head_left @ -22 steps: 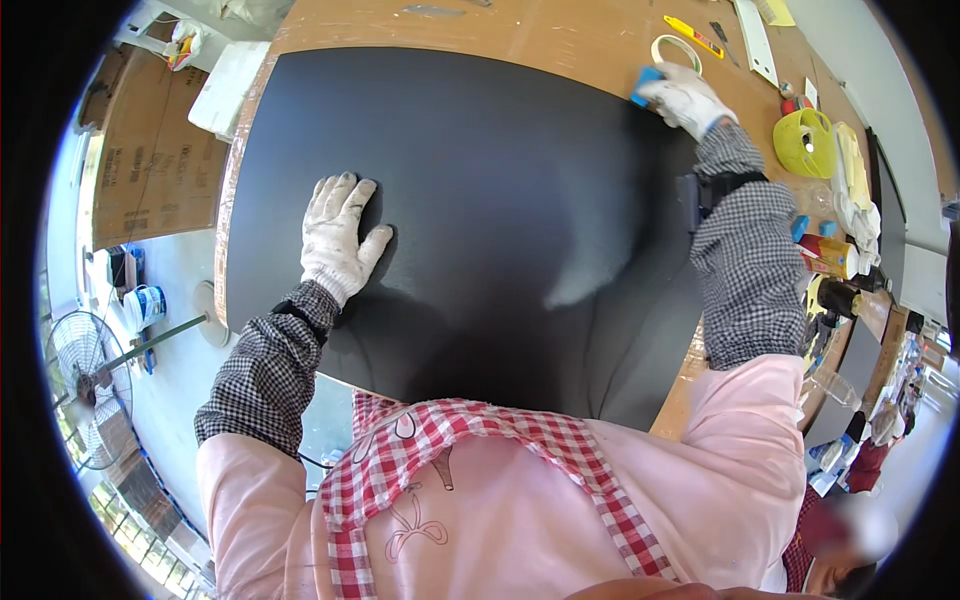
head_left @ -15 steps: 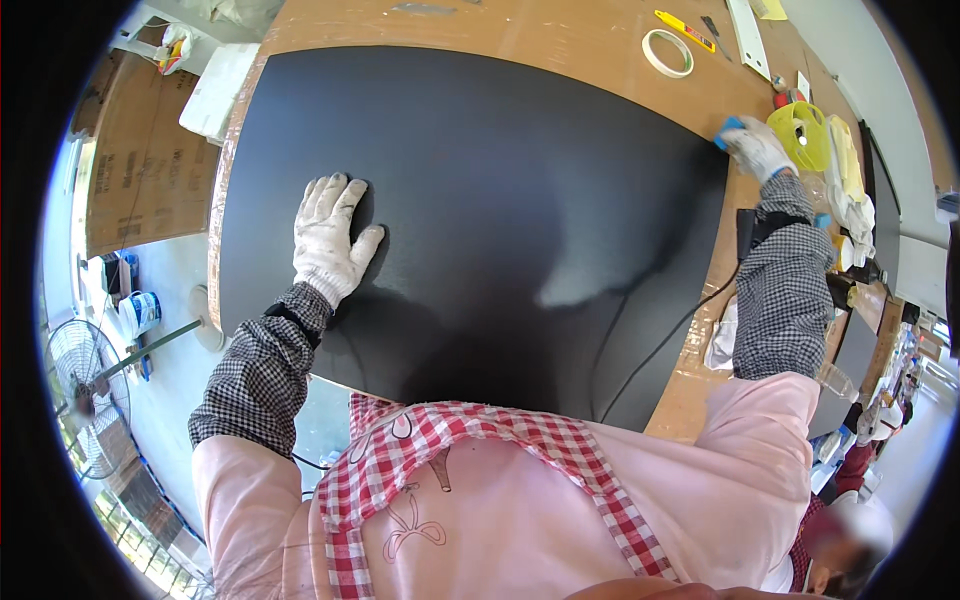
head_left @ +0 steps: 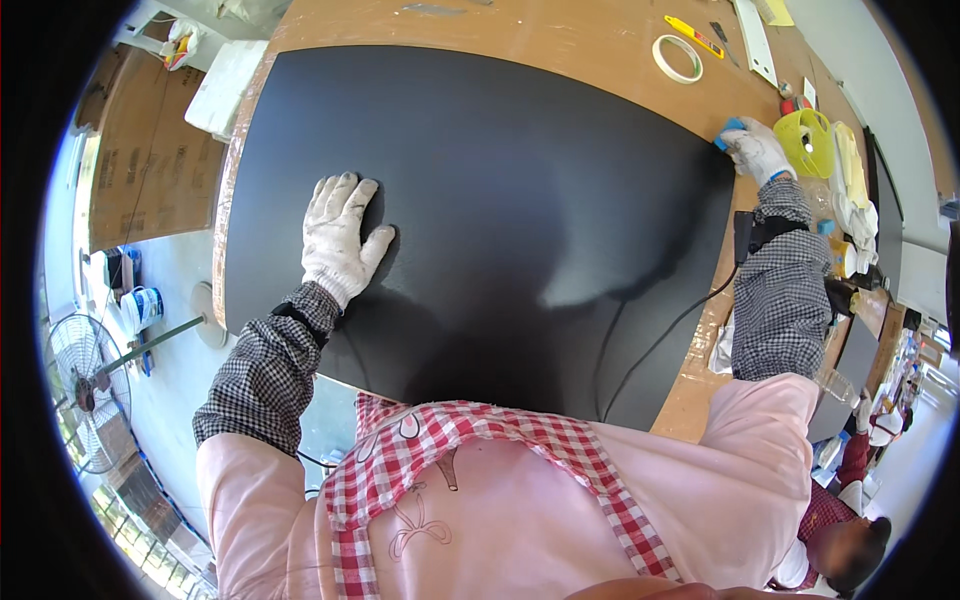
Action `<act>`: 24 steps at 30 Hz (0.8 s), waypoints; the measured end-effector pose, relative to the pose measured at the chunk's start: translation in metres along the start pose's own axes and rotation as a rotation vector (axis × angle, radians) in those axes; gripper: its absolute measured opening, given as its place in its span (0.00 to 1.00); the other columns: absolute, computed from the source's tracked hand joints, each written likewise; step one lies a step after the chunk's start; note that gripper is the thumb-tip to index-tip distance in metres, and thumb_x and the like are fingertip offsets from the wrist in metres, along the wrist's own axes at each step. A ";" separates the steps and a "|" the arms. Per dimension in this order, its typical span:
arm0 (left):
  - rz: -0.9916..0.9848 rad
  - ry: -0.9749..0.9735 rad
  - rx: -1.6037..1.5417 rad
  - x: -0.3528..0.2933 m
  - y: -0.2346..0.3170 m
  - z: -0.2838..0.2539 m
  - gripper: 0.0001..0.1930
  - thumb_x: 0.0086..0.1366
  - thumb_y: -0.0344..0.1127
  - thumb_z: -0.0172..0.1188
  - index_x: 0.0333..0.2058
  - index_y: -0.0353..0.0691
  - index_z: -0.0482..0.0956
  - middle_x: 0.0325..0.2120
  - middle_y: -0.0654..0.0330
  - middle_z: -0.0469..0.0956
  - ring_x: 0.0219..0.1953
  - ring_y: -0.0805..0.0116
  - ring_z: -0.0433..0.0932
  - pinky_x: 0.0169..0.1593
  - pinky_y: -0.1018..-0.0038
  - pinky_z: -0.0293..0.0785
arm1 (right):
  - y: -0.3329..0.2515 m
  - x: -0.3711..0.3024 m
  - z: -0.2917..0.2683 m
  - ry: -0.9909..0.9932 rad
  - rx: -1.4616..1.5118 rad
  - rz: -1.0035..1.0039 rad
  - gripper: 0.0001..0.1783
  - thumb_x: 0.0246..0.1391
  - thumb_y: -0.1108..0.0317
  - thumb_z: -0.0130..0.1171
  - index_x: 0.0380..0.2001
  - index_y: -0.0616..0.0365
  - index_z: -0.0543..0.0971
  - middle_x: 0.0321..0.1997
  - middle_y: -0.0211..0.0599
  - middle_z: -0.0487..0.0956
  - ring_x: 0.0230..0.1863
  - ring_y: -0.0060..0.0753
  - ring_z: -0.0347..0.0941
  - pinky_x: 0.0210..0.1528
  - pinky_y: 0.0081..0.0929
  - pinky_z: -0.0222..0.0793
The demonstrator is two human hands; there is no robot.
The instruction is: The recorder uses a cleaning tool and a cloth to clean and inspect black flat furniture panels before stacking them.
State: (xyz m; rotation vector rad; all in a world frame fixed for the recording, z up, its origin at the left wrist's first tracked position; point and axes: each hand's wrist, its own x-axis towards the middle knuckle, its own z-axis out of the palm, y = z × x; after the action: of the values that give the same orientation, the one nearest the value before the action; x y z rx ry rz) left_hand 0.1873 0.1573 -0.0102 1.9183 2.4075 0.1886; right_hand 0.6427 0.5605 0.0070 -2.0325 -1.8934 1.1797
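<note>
A large dark panel with a smooth, faintly shiny face lies flat in front of me. My left hand, in a white work glove with greyed fingertips, rests open on the panel's left part, palm down. At the panel's far right corner is my right hand, gloved too, its fingers closed on a small blue block. The block touches the panel's edge there; its underside is hidden. A black device strapped at my right wrist trails a cable across the panel's right side.
Brown board covers the worktable. Beyond the panel lie a tape roll, a yellow utility knife and a white strip. A yellow-green basket stands beside my right hand. A fan is at left; another person is at lower right.
The view has shifted slightly, so the panel and table sit a little further right. My left hand stays flat on the panel; my right hand keeps the blue block at the corner.
</note>
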 end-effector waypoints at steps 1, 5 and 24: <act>0.009 -0.002 0.001 0.001 -0.001 -0.001 0.33 0.58 0.47 0.67 0.61 0.43 0.71 0.63 0.45 0.68 0.69 0.42 0.60 0.74 0.51 0.51 | -0.015 -0.002 0.011 -0.079 0.010 -0.052 0.18 0.48 0.60 0.64 0.41 0.56 0.79 0.21 0.29 0.71 0.17 0.22 0.65 0.19 0.24 0.60; 0.004 -0.011 -0.025 0.000 -0.002 -0.005 0.33 0.57 0.42 0.67 0.61 0.41 0.72 0.63 0.44 0.68 0.69 0.39 0.60 0.73 0.50 0.53 | -0.079 -0.010 0.069 -0.216 -0.048 -0.288 0.13 0.48 0.58 0.64 0.31 0.55 0.77 0.20 0.27 0.70 0.17 0.21 0.65 0.19 0.22 0.59; -0.450 0.057 0.073 -0.030 -0.157 -0.012 0.34 0.65 0.53 0.61 0.66 0.44 0.68 0.67 0.42 0.64 0.72 0.44 0.58 0.75 0.56 0.51 | -0.114 -0.014 0.094 -0.062 0.020 -0.101 0.23 0.53 0.64 0.63 0.52 0.59 0.76 0.22 0.26 0.68 0.19 0.18 0.63 0.20 0.21 0.58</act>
State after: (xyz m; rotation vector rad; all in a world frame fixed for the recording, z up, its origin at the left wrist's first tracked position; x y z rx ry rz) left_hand 0.0404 0.0932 -0.0202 1.3557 2.8369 0.1335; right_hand 0.4970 0.5333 0.0136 -1.8866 -1.9786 1.2452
